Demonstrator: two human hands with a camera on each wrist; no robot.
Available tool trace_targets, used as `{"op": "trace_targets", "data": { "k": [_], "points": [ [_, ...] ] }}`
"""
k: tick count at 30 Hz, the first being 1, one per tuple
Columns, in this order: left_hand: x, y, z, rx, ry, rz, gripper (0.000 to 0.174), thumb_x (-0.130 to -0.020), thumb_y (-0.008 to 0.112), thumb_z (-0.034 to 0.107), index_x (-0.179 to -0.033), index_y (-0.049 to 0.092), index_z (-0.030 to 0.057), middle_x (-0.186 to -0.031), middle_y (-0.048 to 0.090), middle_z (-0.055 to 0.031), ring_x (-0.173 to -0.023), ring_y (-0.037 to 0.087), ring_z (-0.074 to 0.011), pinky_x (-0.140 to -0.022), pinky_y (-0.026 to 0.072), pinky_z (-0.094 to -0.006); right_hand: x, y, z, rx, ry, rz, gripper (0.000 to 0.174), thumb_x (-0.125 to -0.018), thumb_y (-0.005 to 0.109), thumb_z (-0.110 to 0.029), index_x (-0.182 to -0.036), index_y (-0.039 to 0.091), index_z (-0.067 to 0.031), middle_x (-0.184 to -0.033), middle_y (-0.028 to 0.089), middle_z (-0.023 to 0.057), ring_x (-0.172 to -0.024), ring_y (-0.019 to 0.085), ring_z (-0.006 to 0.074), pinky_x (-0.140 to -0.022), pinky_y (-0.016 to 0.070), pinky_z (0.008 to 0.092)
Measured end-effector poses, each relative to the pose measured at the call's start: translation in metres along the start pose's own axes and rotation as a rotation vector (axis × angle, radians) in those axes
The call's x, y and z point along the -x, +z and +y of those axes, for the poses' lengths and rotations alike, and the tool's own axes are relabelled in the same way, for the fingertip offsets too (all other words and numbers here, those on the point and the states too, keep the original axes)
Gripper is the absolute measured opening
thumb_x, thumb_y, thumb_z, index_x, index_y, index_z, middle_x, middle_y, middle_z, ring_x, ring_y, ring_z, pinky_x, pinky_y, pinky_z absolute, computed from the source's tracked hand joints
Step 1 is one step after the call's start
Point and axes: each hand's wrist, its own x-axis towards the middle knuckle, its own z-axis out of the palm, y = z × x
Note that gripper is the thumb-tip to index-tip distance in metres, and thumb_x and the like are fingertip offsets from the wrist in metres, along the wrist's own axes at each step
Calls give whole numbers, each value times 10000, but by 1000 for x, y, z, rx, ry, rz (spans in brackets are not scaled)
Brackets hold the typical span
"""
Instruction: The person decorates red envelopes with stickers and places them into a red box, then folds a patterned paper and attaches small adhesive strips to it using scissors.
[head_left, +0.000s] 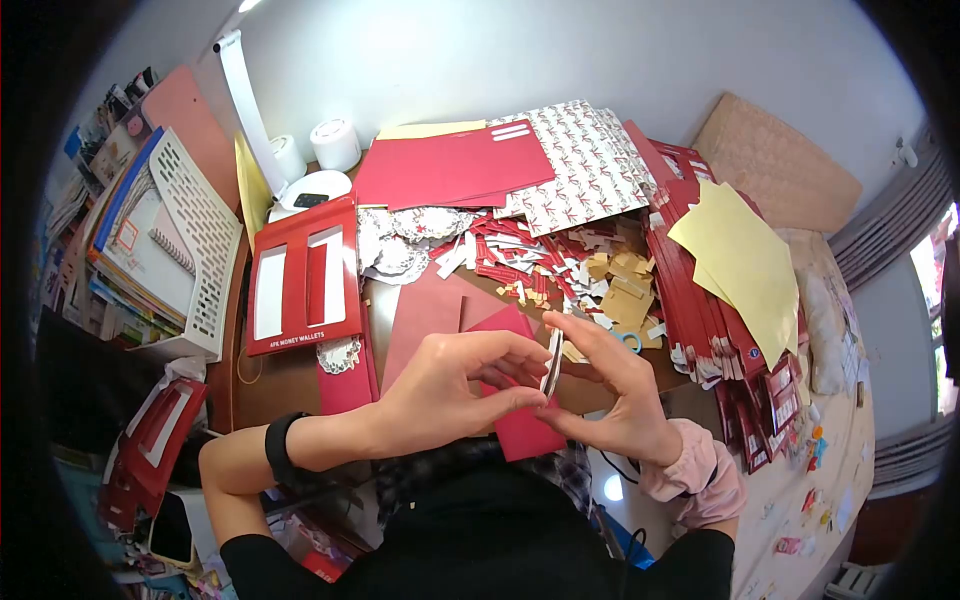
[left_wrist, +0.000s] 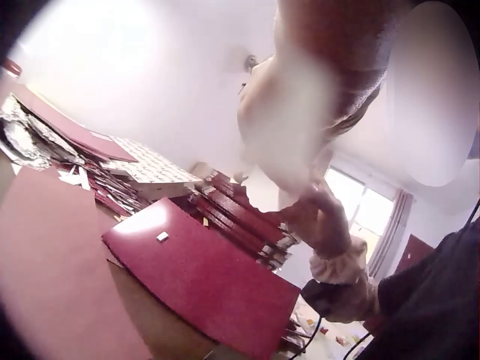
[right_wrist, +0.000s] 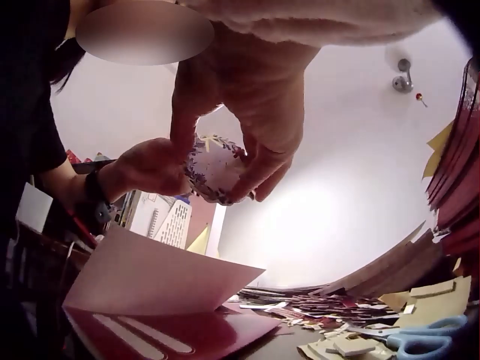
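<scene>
Both hands meet above the desk around a small round piece with a patterned rim. It shows edge-on in the head view (head_left: 552, 366) and face-on in the right wrist view (right_wrist: 217, 168). The left hand (head_left: 465, 385) pinches its left side between thumb and fingers. On the other side the right hand (head_left: 620, 390) grips it, thumb below and fingers above; this hand (right_wrist: 244, 112) also shows large in the right wrist view. Below them lies a dark pink card (head_left: 525, 430), seen also in the left wrist view (left_wrist: 202, 277).
Red and white scraps (head_left: 505, 250) cover the desk's middle beside tan pieces (head_left: 627, 300). Blue scissors (right_wrist: 420, 341) lie there. Stacked red folders (head_left: 690, 290) with yellow sheets (head_left: 745, 265) stand right. A red wallet box (head_left: 305, 275) and white lamp (head_left: 250, 110) stand left.
</scene>
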Motion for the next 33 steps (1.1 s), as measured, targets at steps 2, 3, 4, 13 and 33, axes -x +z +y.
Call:
{"op": "trace_targets", "data": {
  "k": [2, 3, 4, 13, 33],
  "points": [
    [1, -1, 3, 10, -3, -22, 357, -892, 723, 14, -1229, 615, -38, -1083, 703, -100, -1009, 677, -123, -883, 564, -269, 1, -1, 2, -15, -2, -9, 812, -743, 837, -97, -1457, 458, -17, -1410, 533, 193, -1294, 551, 282, -1036, 501, 379],
    [1, -1, 4, 2, -12, -9, 344, -893, 718, 7, -1219, 616, -27, -1088, 695, -96, -1012, 672, -119, -875, 563, -266, 2, -1, 2, -83, 21, -7, 807, -746, 834, -94, -1456, 459, -19, -1410, 533, 192, -1293, 550, 279, -1033, 505, 379],
    [2, -1, 6, -7, -22, 3, 331, -893, 714, 1, -1210, 617, -15, -1092, 688, -92, -1016, 668, -114, -867, 563, -263, 2, -1, 2, -151, 43, -5, 801, -749, 832, -92, -1455, 460, -20, -1410, 532, 191, -1293, 550, 276, -1030, 509, 379],
    [4, 10, 10, -218, 55, 32, 242, -898, 656, -40, -1131, 610, 8, -1071, 629, -83, -946, 689, -135, -760, 580, -257, 2, 3, 4, -9, -27, 53, 772, -747, 832, -86, -1435, 486, -31, -1420, 525, 187, -1277, 561, 282, -1030, 502, 382],
    [3, 3, 0, -266, 105, 64, 252, -823, 776, 5, -1018, 618, -15, -1047, 617, -76, -930, 675, -130, -745, 621, -263, 7, 4, 9, 8, -30, 32, 789, -724, 875, -129, -1417, 516, -17, -1434, 540, 169, -1338, 513, 283, -1061, 472, 392]
  ]
}}
